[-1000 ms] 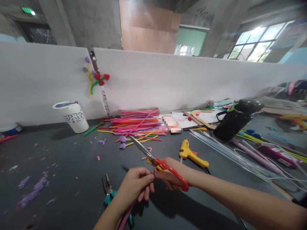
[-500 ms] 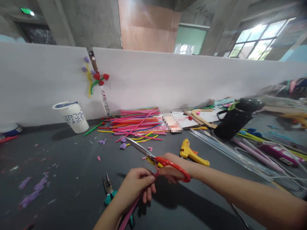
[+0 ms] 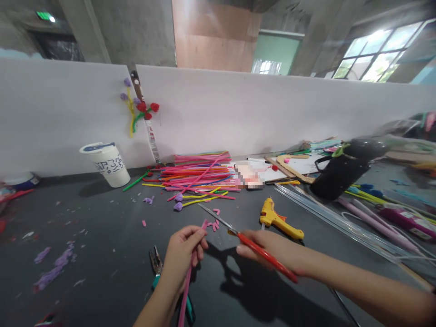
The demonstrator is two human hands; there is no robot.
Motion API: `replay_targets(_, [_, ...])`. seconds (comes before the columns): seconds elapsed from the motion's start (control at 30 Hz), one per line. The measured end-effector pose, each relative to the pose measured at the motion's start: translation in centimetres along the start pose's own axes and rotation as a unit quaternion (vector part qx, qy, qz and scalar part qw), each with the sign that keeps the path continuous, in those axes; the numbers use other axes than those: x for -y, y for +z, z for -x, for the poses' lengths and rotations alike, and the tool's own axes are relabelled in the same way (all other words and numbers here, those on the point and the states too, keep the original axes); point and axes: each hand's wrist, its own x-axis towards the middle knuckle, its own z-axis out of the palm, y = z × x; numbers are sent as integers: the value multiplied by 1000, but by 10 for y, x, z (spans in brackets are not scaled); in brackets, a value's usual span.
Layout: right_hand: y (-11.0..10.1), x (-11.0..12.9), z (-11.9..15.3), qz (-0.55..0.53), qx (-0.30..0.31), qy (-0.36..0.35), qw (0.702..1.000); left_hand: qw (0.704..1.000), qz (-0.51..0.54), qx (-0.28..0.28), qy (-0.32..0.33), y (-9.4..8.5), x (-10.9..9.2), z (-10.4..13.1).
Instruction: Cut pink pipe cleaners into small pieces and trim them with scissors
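The worktop (image 3: 102, 250) is dark grey and carries scattered scraps; a white partition (image 3: 238, 113) stands along its far edge, with a concrete wall (image 3: 143, 32) and a window (image 3: 378, 54) beyond. The pink strip (image 3: 185, 299) is narrow and runs from the bottom edge of the view up through the left hand (image 3: 185, 247); the left grip is clamped on it between thumb and fingers, and a short end projects above the fingertips. The right hand (image 3: 267, 250) has its grip closed on the red handle of the scissors (image 3: 250, 242); the metal blades point forward and left, apart from the strip. Pliers (image 3: 156, 268) with teal handles lie beside the left forearm, which hides part of them. Small pink pieces (image 3: 214, 225) lie ahead of the hands, near the blades. A yellow glue gun (image 3: 279, 220) rests ahead of the right hand, with clear rods (image 3: 323, 220) to its right. Farther back, a white cup (image 3: 114, 170) stands at left, a pile of mostly pink stems (image 3: 200, 175) lies at centre, and a black jug (image 3: 340, 177) occupies the right.
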Motion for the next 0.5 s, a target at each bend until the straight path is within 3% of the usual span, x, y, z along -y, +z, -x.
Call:
replay_targets(0.17, [6,-1,19,51,44,22,998,1000,-6,-3,13,1,2,1])
replay_targets(0.5, [16,-1,15,-4,72,18,997,999,-42,11,2,5,0,3])
